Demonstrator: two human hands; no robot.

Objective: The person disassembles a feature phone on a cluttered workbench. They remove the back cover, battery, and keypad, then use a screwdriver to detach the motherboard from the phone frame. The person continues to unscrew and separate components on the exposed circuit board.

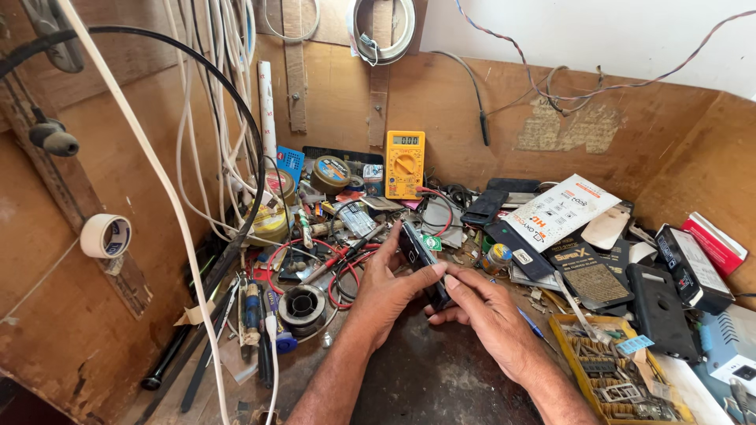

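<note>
A dark mobile phone (420, 260) is held on edge between 2 bare hands over the dark middle of the workbench (429, 378). The left hand (387, 287) is closed around the phone's left side, with the thumb laid along its near edge. The right hand (482, 307) is closed on the lower end of the phone, thumb and forefinger pinched together against it. The thumbs of both hands almost touch.

Just left of the left hand, red and black probe leads (335, 264) are looped over the clutter, and a grey spool of solder wire (302, 305) lies near the wrist. Screwdrivers and pens (256, 315) are gathered further left. Behind the phone, a yellow multimeter (405, 163) is propped against the back board, with rolls of tape (331, 174) beside it. To the right of the right hand, a blue pen (535, 329) lies close by, and a yellow tray of small parts (618, 378) sits beyond it. Phone cases and flat packages (579, 264) are piled towards the right wall. White cables (189, 157) hang down the left wall, where a roll of white tape (105, 235) is fixed.
</note>
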